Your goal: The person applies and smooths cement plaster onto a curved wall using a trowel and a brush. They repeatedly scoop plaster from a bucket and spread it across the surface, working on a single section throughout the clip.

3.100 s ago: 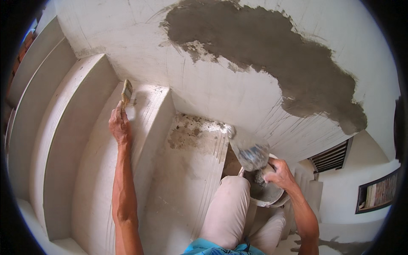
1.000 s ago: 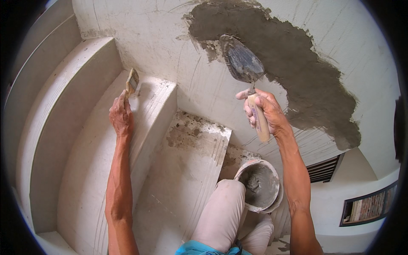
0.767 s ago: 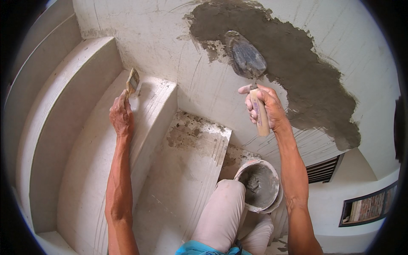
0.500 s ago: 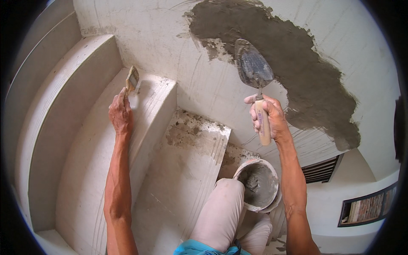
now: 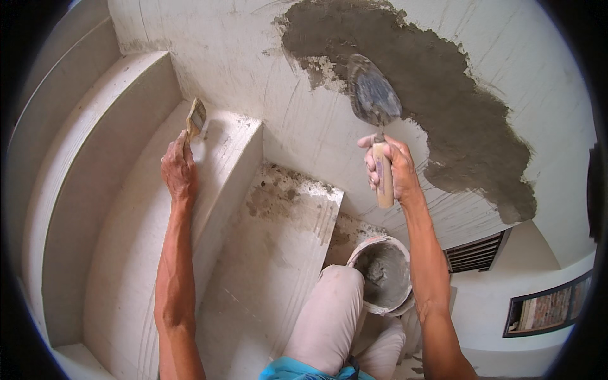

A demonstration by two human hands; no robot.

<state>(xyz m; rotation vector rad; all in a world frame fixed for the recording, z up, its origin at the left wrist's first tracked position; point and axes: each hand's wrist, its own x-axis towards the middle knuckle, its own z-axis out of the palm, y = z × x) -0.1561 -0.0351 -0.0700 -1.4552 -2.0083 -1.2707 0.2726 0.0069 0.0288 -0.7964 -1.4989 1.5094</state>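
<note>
In my right hand (image 5: 392,170) is a trowel (image 5: 375,95), gripped by its pale wooden handle with the blade pointing up and away. Its grey metal blade is in front of the wall (image 5: 221,44), overlapping the edge of a dark wet mortar patch (image 5: 437,101); whether it touches I cannot tell. My left hand (image 5: 179,170) is closed on the handle of a paintbrush (image 5: 197,119), bristles upward, over a stair step near the wall. A bucket (image 5: 384,307) of grey mortar (image 5: 380,272) stands beside my knee, partly behind my right forearm.
Pale curved stair steps (image 5: 114,139) rise on the left. A lower step (image 5: 272,240) has dark mortar splashes near the wall. At the right are a dark slatted vent (image 5: 478,253) and a dark-framed opening (image 5: 548,307). My trousered legs (image 5: 326,316) are at the bottom middle.
My right hand and the trowel have shifted slightly left and up along the wall. My left hand with the paintbrush has stayed almost still.
</note>
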